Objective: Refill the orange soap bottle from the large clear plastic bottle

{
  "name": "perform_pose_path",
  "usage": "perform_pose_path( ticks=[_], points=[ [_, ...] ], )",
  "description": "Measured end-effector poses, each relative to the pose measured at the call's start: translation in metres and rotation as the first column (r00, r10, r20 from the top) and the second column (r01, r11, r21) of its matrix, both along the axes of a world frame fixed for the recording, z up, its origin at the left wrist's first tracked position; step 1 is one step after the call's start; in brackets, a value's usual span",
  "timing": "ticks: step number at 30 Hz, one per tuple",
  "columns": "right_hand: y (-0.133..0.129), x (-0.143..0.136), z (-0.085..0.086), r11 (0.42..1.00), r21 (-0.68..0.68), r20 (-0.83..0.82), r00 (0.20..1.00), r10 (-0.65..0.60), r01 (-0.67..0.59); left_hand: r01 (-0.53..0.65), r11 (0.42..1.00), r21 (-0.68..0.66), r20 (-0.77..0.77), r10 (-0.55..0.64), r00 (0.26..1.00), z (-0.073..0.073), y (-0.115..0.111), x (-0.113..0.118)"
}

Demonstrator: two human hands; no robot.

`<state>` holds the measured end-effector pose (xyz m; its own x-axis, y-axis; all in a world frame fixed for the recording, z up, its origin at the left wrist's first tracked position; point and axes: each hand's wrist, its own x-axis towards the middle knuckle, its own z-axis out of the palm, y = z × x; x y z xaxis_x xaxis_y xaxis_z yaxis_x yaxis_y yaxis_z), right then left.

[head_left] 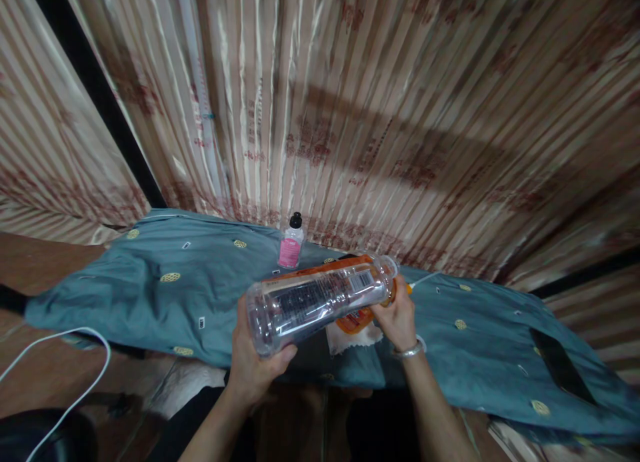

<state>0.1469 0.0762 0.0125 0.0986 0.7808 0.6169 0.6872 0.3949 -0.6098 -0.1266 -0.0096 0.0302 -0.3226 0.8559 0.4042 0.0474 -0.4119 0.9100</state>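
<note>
Dim, warm indoor light. A broad arched shadow crosses the striped satin curtain (380, 115). Glare streaks the clear plastic bottle (320, 301). Edges bend with wide-angle distortion; corners blur softly.

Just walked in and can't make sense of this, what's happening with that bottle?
A person holds a clear plastic bottle on its side in both hands, above a blue cloth. The left hand grips its base; the right hand is at the neck end, where the cap would be. The bottle looks empty. A small bottle with a pink label stands upright on the cloth behind it, and a dark phone lies on the cloth to the right.
</note>
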Motion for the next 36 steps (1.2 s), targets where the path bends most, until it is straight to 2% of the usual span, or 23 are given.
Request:
perform_pose_path(
  ticks=[9, 17, 36],
  points=[
    [-0.0001, -0.0001, -0.0004, 1.000, -0.006, 0.000, 1.000, -0.011, 0.011, -0.022, 1.000, -0.009, -0.057, 0.022, 0.998, -0.0026, -0.0011, -0.0025],
    [-0.0013, -0.0001, 0.0008, 1.000, -0.010, 0.001, 1.000, -0.010, 0.010, -0.025, 0.998, -0.060, -0.001, 0.025, 1.000, 0.0030, -0.0009, -0.0006],
    [-0.0009, -0.0001, 0.0011, 1.000, 0.003, -0.001, 1.000, -0.011, 0.011, -0.007, 1.000, -0.021, 0.000, 0.007, 1.000, 0.0043, -0.0009, -0.0003]
  ],
)
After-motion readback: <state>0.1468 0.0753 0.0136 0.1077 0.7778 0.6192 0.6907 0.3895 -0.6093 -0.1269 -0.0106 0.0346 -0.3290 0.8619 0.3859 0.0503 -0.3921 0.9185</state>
